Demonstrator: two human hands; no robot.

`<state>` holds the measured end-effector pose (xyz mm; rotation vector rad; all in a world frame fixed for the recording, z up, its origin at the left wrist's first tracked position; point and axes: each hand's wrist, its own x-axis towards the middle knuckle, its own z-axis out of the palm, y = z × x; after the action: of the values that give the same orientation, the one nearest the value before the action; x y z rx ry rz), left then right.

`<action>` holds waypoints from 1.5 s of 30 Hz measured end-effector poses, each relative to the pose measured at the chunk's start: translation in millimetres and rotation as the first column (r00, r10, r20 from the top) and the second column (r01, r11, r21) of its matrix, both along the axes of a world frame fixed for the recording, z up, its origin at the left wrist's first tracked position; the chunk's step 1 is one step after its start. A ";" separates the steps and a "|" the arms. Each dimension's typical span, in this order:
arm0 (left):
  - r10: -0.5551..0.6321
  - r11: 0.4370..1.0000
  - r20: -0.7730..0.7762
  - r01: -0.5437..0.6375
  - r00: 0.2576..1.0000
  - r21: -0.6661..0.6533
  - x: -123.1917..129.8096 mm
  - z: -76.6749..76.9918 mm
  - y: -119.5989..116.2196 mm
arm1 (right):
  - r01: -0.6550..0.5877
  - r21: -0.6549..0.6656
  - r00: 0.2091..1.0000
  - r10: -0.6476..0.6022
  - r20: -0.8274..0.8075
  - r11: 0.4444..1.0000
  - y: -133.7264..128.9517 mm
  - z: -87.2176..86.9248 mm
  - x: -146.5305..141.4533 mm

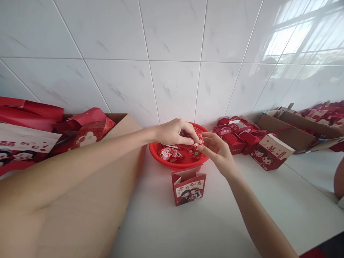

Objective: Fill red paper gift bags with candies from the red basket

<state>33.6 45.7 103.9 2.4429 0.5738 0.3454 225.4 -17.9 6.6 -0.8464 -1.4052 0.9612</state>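
Red plastic is forming the round basket [172,165] at the centre of the frame, where small wrapped sweets [166,153] are lying inside. Just above its right side, the left hand [174,132] is pinching a red patterned packet [198,144] between thumb and fingers, while the right hand [221,154] is closing its thumb and fingertips on the packet's right side. Both hands are meeting there.

Just below the basket, a small red paper bag [189,193] with a printed picture of faces is standing with its top open on the white tabletop [161,225]. Across the left of the frame, a big cardboard box [88,211] is holding red cartons [90,132], and the left forearm is stretching across it. At right of centre, red gift boxes [233,139] are sitting in a heap, with a printed carton [271,152] leaning beside them. Farther right, a second cardboard box [287,129] is standing near the tiled wall [174,32].
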 end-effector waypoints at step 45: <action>-0.101 0.993 -0.481 0.116 0.871 0.001 13.2 -15.9 -41.1 | -0.170 -0.021 0.985 0.170 0.014 0.985 5.8 3.8 29.5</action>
<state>46.8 4.6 87.9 2.5823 0.6319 -0.3193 254.9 -12.1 10.4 -0.7587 -1.5017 1.1017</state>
